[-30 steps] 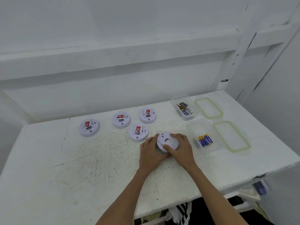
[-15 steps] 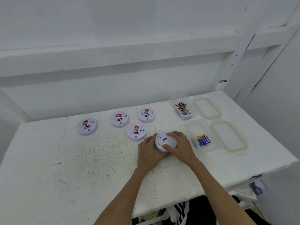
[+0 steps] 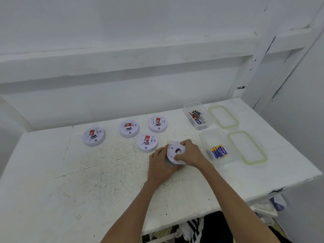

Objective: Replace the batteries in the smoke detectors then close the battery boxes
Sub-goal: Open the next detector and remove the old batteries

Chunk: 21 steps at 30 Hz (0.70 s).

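- A round white plastic smoke detector [image 3: 175, 149] sits tilted between both hands over the scuffed white counter [image 3: 87, 181], back face up. I cannot tell whether it touches the counter.
- The left hand [image 3: 160, 163] curls round its left edge. The right hand [image 3: 191, 155] grasps the right edge, thumb on the back face.
- Just beyond the left hand lies a red-labelled white detector [image 3: 147, 142]. A row of three more red-labelled detectors [image 3: 129, 128] lies farther beyond, to the left.
- Right of the right hand stands a clear plastic box [image 3: 210, 137] holding blue-and-yellow batteries [image 3: 219, 152].
- Beyond it a second clear box [image 3: 188, 109] holds mixed batteries [image 3: 197, 116].
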Each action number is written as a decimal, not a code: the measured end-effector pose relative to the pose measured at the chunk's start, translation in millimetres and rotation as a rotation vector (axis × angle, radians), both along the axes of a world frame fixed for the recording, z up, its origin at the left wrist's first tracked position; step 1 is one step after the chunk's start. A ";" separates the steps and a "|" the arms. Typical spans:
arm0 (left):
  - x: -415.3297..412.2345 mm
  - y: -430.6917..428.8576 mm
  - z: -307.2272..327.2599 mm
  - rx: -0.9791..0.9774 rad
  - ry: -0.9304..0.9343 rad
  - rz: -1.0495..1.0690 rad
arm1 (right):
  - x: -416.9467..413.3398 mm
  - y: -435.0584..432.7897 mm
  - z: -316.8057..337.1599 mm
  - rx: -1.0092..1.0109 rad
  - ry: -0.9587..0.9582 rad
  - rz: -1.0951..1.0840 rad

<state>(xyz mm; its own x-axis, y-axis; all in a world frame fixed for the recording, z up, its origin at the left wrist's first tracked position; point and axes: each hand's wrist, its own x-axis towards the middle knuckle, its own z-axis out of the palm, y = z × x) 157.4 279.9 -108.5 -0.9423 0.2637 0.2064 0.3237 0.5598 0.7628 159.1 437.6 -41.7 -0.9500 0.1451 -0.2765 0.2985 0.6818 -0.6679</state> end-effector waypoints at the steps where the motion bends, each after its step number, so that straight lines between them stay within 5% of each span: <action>1: -0.6 -0.3 -1.7 0.015 0.005 0.006 | -2.1 -2.1 2.1 0.044 0.000 0.022; 5: -1.2 1.0 -1.5 0.025 -0.006 0.015 | 0.8 -1.7 -1.4 0.054 0.100 -0.009; 10: -3.0 -0.6 2.7 -0.020 -0.026 0.027 | -1.9 14.3 3.2 0.062 0.302 -0.308; 21: -0.5 1.2 -3.3 -0.049 -0.024 0.045 | -9.6 15.4 -2.8 0.209 0.076 -0.243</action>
